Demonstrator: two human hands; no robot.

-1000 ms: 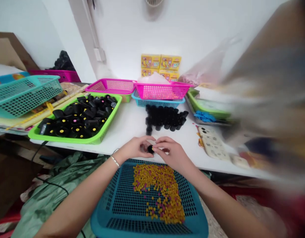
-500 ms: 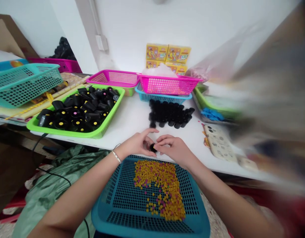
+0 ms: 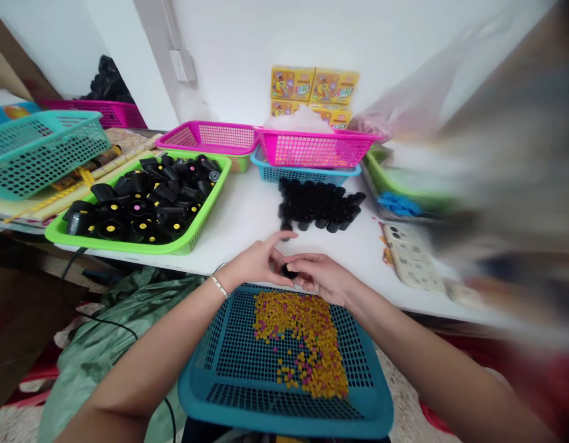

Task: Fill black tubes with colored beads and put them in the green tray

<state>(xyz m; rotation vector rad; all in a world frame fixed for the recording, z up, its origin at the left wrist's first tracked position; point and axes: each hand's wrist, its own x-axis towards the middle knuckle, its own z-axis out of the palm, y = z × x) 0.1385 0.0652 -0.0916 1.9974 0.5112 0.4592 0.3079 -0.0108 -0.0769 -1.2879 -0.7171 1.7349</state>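
My left hand [image 3: 260, 263] is closed around a small black cylindrical cap [image 3: 287, 271], above the near edge of the white table. Against the end of the cap, my right hand [image 3: 325, 275] pinches what looks like a small yellow round piece, mostly covered by the fingertips. Below both hands, a teal basket [image 3: 229, 363] holds many loose yellow and pink round pieces [image 3: 319, 344]. Just beyond the hands, several black caps [image 3: 319, 203] stand packed together on the table. To the left, a green basket [image 3: 176, 245] is full of black caps with yellow or pink dots.
Pink baskets [image 3: 314, 151] stand at the back, one on a blue basket [image 3: 284, 174], before yellow boxes [image 3: 291, 84]. A phone [image 3: 411, 258] lies at right. A turquoise basket [image 3: 44, 151] is at far left. Green sheeting [image 3: 95, 363] hangs below the table.
My right fingers have shifted slightly over the end of the cap and curled more. The view has tilted a little, moving the table items slightly up. Both hands remain together.
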